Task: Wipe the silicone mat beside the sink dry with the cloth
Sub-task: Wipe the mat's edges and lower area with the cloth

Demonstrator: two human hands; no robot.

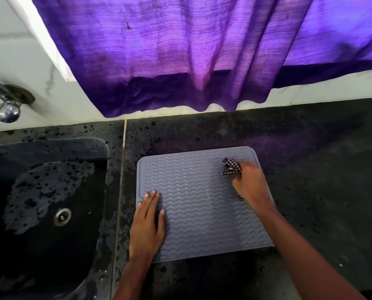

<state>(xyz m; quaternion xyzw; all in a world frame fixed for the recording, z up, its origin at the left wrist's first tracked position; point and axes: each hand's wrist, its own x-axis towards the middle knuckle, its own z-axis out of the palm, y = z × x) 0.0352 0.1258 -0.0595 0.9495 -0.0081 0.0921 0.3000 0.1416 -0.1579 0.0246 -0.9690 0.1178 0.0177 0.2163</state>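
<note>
Two hands work on the grey ribbed silicone mat, right of the black sink. Left hand presses flat its near-left part; right hand grips the checked cloth at the far-right corner, unwiped mat lying leftward.

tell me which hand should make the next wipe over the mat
Right. The right hand grips the cloth at the far right corner of the mat; the left hand lies flat near its left edge, holding no cloth.
</note>
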